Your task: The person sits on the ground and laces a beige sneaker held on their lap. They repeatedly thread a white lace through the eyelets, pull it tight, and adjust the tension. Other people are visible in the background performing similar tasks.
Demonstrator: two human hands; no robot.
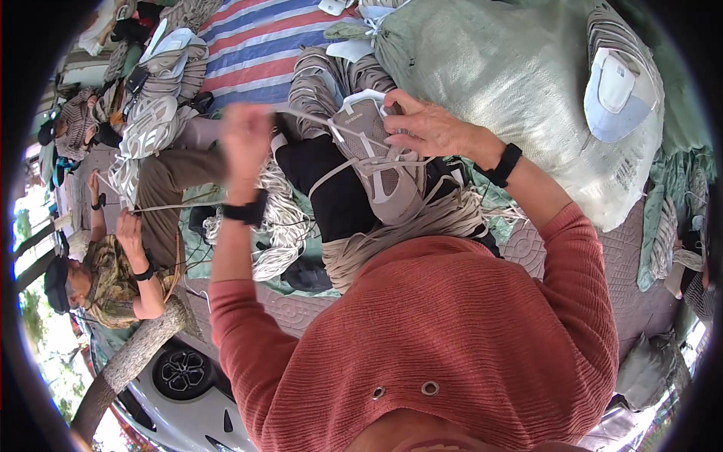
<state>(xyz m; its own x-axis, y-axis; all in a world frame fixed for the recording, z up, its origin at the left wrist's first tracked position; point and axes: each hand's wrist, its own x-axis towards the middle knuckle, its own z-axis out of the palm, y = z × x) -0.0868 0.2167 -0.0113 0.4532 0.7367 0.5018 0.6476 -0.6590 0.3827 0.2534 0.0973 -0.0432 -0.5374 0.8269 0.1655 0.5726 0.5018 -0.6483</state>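
Note:
A grey shoe upper [399, 188] with white edging lies across my lap, on a black cloth [331, 184]. My right hand [433, 128] grips its upper edge, thumb and fingers bent around the rim. A pale flat shoelace [305, 115] stretches from the upper to my left hand [248, 143], which is raised to the left. Motion blurs the left fingers, but the lace runs into them. Other lace lengths cross the upper's eyelet area. A thick bundle of beige laces [410, 245] lies against my waist.
Stacked shoe uppers [316, 83] stand just beyond my lap. A big pale green sack [520, 105] fills the right, with another stack of uppers [621, 90] on it. White laces [279, 218] lie heaped at left. Beside me, a person [113, 279] handles laces and uppers.

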